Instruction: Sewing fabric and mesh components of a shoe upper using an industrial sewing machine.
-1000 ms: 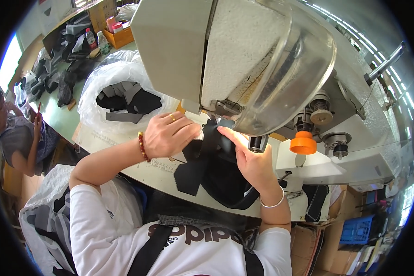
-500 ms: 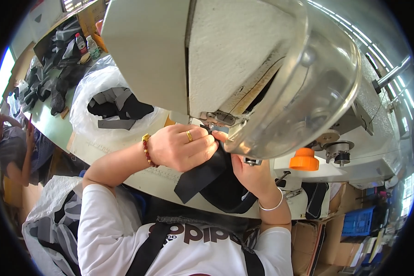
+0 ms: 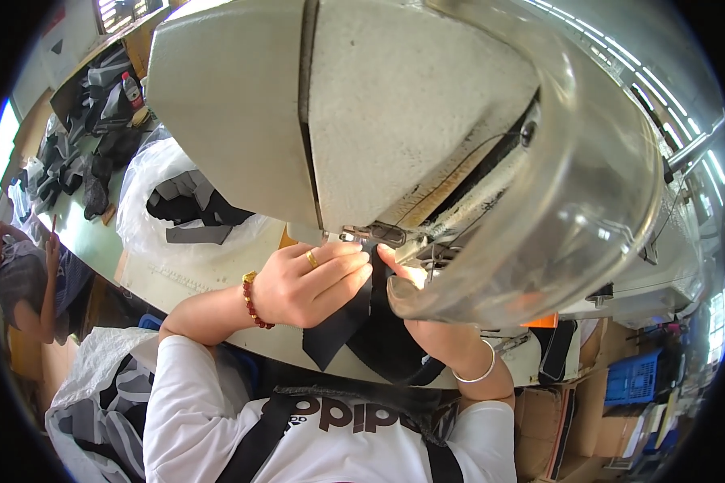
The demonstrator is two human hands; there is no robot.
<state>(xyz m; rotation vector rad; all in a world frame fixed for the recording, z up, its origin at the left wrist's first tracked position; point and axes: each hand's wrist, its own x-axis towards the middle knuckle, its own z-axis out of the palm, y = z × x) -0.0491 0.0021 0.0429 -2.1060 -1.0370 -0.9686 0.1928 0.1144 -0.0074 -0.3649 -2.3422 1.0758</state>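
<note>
A black fabric piece lies under the head of the sewing machine, and its loose part hangs over the table's front edge. My left hand is closed, its fingers pinching a flat black strip close to the needle area. Opposite it, the fingers of my right hand press on the same black fabric. Machine parts and the clear curved shield cover some of the right hand. The needle tip is not clearly visible.
To the left stands a clear plastic bag of grey and black cut pieces. Another sack of pieces stands beside my left arm. A person sits at far left. Cardboard boxes and a blue basket are at right.
My view has moved closer to the machine head, so the shield covers more of the right hand and the orange cap. Both hands keep their hold on the black fabric.
</note>
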